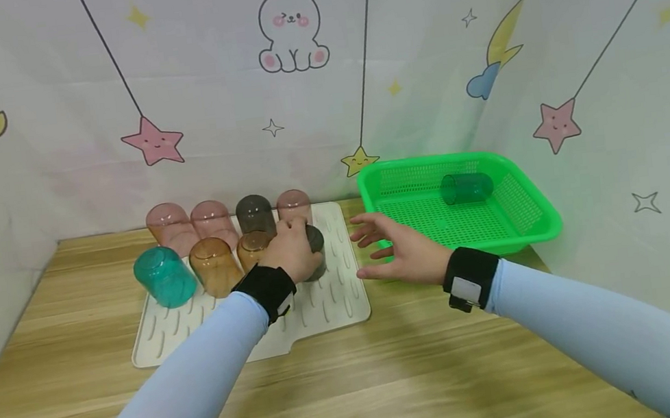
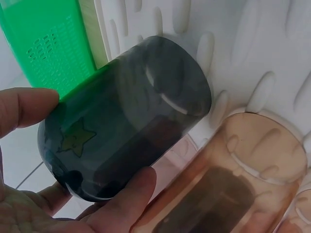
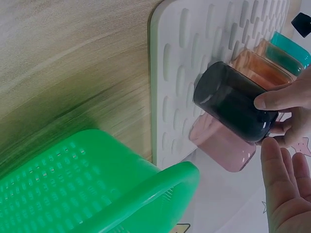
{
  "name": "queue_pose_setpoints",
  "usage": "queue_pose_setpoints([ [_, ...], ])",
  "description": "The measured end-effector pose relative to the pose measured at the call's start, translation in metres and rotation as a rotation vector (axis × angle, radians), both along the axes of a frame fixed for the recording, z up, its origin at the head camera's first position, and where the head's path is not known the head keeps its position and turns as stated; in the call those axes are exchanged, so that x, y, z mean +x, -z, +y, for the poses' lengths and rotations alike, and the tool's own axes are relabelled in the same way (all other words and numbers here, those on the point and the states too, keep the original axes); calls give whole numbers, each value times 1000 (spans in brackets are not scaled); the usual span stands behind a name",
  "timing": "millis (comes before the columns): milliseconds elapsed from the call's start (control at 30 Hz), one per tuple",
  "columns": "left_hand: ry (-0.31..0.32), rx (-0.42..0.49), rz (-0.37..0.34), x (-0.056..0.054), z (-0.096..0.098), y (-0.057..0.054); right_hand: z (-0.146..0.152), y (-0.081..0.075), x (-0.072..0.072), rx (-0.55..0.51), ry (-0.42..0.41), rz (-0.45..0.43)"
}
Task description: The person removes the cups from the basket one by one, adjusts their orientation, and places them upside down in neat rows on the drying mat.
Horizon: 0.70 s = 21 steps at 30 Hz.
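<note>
My left hand [image 1: 293, 249] grips an upside-down dark grey cup [image 1: 317, 259] near its base, at the right end of the front row on the white drying mat [image 1: 345, 297]. In the left wrist view, thumb and fingers curl round the closed end of this grey cup [image 2: 121, 121], and its mouth is at the mat. Beside it stands an amber cup [image 2: 262, 160]. My right hand [image 1: 404, 251] hovers just right of the mat, fingers loosely bent and holding nothing. The right wrist view shows that hand [image 3: 286, 189] apart from the grey cup [image 3: 233, 104].
More upside-down cups fill the mat: a teal cup [image 1: 165, 276], amber ones [image 1: 214, 267], pink ones [image 1: 168, 224] and another grey one [image 1: 255, 214]. A green basket [image 1: 535, 221] to the right contains a teal cup [image 1: 469, 188] on its side. A printed curtain [image 1: 221, 84] hangs behind.
</note>
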<state>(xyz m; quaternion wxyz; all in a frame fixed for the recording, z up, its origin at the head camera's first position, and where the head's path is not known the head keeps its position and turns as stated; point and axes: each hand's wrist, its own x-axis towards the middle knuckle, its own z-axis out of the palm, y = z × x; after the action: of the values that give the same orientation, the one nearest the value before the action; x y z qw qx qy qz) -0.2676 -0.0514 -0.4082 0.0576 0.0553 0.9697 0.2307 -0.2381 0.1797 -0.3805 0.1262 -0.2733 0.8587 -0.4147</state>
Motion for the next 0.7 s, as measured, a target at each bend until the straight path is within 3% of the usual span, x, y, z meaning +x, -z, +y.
queue_pose_setpoints([
  [267, 4, -20, 33, 0, 0, 1, -1, 0, 0, 8, -4, 10],
  [700, 49, 1, 96, 10, -1, -13, -3, -2, 2, 5, -10, 3],
])
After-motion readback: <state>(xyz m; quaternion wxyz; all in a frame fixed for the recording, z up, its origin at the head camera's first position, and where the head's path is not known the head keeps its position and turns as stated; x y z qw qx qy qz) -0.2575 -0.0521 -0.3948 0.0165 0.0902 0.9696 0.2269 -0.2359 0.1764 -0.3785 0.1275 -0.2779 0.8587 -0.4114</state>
